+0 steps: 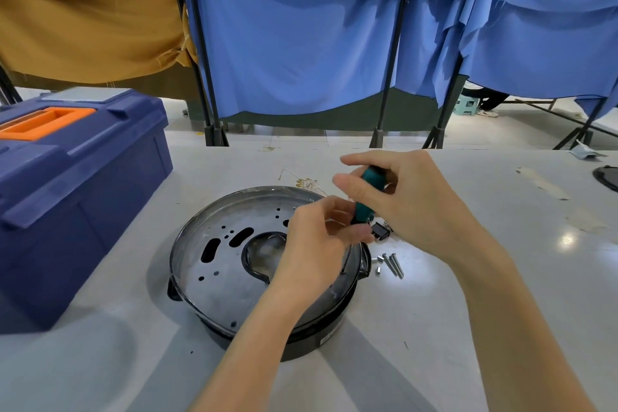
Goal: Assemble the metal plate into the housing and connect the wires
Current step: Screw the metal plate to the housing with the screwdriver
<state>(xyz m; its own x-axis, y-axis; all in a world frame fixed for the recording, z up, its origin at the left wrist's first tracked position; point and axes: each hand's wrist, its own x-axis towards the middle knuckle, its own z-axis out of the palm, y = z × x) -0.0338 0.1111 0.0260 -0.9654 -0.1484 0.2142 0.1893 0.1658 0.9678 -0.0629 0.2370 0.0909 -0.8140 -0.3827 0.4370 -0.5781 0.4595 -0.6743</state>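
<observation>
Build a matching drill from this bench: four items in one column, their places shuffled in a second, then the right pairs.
Column one
1. toolbox
2. screwdriver
3. loose screws
4. metal plate

Column two
A. lying inside the black housing
B. gripped in the right hand
C. on the table, left of the housing
D. on the table, right of the housing

Pairs: 1-C, 2-B, 3-D, 4-A
</observation>
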